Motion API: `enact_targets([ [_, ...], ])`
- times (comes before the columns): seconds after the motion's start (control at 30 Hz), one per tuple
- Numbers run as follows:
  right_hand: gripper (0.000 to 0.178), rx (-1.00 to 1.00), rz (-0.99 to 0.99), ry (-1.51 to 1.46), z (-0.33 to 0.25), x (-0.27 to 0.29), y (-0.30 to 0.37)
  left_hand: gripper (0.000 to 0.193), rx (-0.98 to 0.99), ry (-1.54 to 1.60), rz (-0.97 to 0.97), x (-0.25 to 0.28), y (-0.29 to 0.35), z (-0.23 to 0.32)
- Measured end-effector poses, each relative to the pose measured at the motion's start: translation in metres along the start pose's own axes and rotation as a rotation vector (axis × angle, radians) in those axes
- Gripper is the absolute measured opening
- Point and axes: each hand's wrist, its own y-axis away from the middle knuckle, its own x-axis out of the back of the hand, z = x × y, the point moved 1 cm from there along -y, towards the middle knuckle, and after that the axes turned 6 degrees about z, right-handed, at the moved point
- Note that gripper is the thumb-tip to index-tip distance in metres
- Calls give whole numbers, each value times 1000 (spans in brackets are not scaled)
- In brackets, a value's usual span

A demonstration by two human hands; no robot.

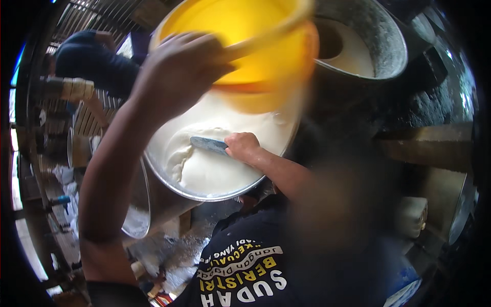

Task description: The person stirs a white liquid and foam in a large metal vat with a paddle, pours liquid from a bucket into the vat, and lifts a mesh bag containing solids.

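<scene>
My left hand (186, 66) is raised over the far left of a large round metal vat (204, 195). Its fingers are closed round the pale yellow bar-like handle of a yellow bucket (230, 20), which is blurred by motion. White, curd-like stuff (220, 169) fills the vat, with a ragged fold at its left. In the vat's middle, my right hand (243, 146) grips a flat grey blade-like scraper (208, 145). The scraper lies at the surface of the white stuff, pointing left. The bucket hides the vat's far side.
A second metal vat (391, 51) with pale liquid stands at the far right. Another metal container (138, 217) is close at the left. A person in dark clothing (94, 61) is at the far left. On the right are a wooden beam (429, 146) and a whitish jerrycan (413, 217).
</scene>
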Motion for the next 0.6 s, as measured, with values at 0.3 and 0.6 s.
enact_targets([
  [0.3,34,-312,223,-252,64,83,15,28,535,-284,-139,156,147,55],
  [0.6,33,-523,1198,-970,199,124,75,31,802,-229,76,202,273,112],
])
